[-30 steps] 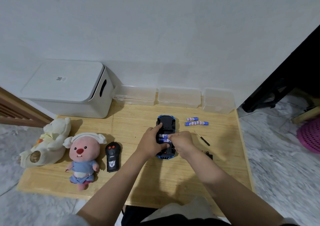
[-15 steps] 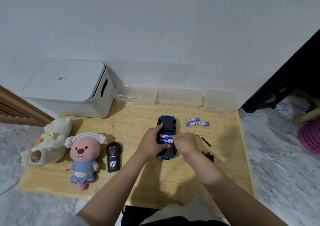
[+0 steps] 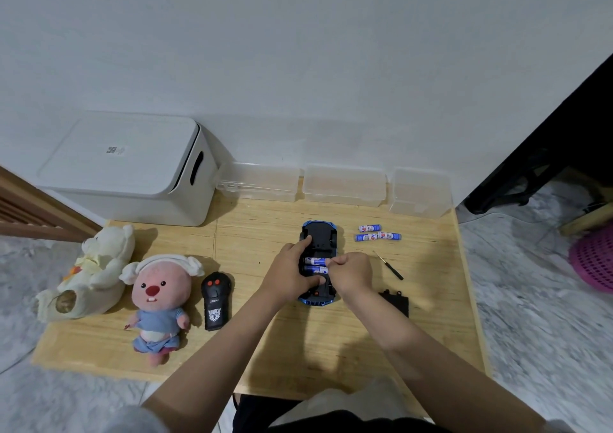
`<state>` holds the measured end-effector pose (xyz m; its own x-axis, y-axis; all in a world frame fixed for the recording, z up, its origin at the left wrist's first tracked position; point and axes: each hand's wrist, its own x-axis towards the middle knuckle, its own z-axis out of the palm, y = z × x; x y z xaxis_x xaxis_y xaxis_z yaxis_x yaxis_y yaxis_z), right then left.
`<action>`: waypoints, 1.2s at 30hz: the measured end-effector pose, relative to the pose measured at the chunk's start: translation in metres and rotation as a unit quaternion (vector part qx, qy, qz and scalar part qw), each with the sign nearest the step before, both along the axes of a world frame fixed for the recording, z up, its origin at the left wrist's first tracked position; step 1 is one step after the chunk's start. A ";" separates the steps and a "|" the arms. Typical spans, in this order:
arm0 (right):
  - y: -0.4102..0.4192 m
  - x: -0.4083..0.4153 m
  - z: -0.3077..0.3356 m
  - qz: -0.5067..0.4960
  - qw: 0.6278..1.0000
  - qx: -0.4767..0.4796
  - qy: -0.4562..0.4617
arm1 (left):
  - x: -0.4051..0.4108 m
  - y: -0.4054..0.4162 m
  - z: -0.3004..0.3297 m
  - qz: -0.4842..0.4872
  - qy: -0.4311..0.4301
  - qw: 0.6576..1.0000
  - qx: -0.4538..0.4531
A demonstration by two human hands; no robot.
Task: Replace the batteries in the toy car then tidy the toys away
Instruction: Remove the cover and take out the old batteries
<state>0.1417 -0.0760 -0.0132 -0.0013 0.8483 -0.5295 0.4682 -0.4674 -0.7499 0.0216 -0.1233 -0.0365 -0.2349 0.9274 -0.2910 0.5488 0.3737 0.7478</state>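
A blue toy car (image 3: 319, 237) lies upside down in the middle of the wooden table (image 3: 298, 349), its battery bay open. Two blue batteries (image 3: 315, 265) show in the bay. My left hand (image 3: 290, 275) grips the car from its left side, thumb across the underside. My right hand (image 3: 350, 271) has its curled fingers at the right end of the batteries, pinching one. Three loose batteries (image 3: 376, 233) lie right of the car. A small screwdriver (image 3: 389, 266) and the black battery cover (image 3: 394, 302) lie further right.
A black remote control (image 3: 215, 301), a pink plush (image 3: 159, 300) and a cream plush bear (image 3: 89, 273) lie at the left. A white lidded box (image 3: 132, 167) and three clear plastic containers (image 3: 345, 185) line the wall. A pink basket (image 3: 593, 260) stands on the floor at right.
My right hand has shifted slightly towards the right end of the batteries in the bay. The left hand keeps its hold on the car.
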 end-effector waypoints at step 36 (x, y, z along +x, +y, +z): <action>0.061 0.027 0.006 0.616 0.730 0.227 -0.189 | -0.022 -0.001 -0.013 -0.024 -0.077 0.997 0.005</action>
